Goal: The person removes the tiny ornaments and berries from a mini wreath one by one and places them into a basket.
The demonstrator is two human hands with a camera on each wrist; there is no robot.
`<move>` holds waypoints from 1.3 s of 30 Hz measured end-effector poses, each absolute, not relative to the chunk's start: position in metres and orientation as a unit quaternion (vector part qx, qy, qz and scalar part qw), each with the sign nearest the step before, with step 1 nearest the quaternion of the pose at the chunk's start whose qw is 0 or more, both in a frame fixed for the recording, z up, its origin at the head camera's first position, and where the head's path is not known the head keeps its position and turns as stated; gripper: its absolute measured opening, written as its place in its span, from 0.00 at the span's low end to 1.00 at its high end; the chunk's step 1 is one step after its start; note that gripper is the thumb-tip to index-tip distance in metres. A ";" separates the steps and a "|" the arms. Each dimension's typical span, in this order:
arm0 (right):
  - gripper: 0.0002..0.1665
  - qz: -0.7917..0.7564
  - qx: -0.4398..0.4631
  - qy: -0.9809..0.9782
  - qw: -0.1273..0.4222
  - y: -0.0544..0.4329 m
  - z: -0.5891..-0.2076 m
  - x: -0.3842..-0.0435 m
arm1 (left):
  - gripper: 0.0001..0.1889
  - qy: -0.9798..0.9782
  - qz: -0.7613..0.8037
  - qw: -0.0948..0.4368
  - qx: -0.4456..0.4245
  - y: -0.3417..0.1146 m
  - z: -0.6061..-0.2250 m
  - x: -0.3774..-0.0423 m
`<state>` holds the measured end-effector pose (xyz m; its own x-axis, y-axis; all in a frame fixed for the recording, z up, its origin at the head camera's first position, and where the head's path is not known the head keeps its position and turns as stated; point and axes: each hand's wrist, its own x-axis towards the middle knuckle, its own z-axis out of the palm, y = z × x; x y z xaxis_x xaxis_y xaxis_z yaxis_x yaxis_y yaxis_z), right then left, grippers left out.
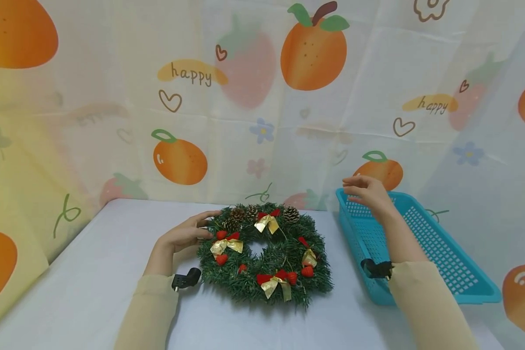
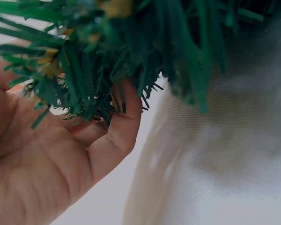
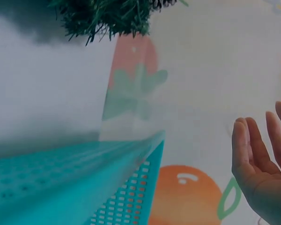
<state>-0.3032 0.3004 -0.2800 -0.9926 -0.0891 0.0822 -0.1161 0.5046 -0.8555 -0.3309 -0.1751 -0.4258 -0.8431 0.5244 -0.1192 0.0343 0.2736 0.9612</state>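
Note:
A green tinsel wreath (image 1: 271, 262) with red berries, pinecones (image 1: 291, 215) and gold bows (image 1: 226, 246) with red ribbon lies on the white table. My left hand (image 1: 185, 236) grips its left edge. In the left wrist view, the curled fingers (image 2: 124, 124) go in under the green needles, which hide their tips. Up over the far end of a blue plastic basket (image 1: 354, 243) is my right hand (image 1: 372, 194), fingers loosely extended and holding nothing. The right wrist view has this hand (image 3: 262, 164) at its right edge, apart from the basket and wreath.
The basket, with perforated walls, stands right of the wreath and reaches toward the table's right edge. Behind the table (image 1: 113, 253) hangs a fruit-printed curtain (image 1: 245, 131), which also runs along the left side.

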 end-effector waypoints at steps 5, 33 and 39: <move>0.29 0.491 0.063 -0.869 0.005 0.288 -0.279 -0.310 | 0.41 0.770 0.573 0.215 0.180 -0.175 -0.425 -0.331; 0.29 0.652 0.027 -0.755 -0.063 0.210 -0.305 -0.340 | 0.40 0.769 0.575 0.215 0.180 -0.173 -0.422 -0.327; 0.29 0.657 -0.004 -0.750 -0.076 0.200 -0.316 -0.346 | 0.40 0.767 0.578 0.215 0.178 -0.174 -0.423 -0.328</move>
